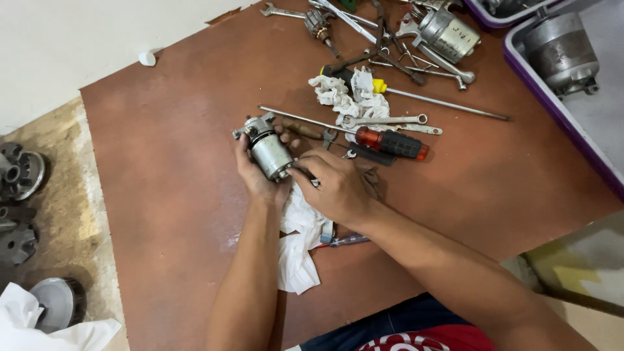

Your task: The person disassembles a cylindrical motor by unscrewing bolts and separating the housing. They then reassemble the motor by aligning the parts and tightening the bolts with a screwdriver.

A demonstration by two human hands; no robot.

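Note:
My left hand grips a small silver cylindrical motor with a cast metal end cap, held over a brown board. My right hand presses its fingertips against the motor's near end, pinching something small there that I cannot make out. A white rag lies under both wrists. Just beyond the hands lies a screwdriver with an orange and black handle.
Spanners, a yellow-handled screwdriver, a crumpled white cloth and a second motor body lie at the board's far side. A purple-rimmed tray holds a grey motor at right. Metal clutch parts sit on the floor at left.

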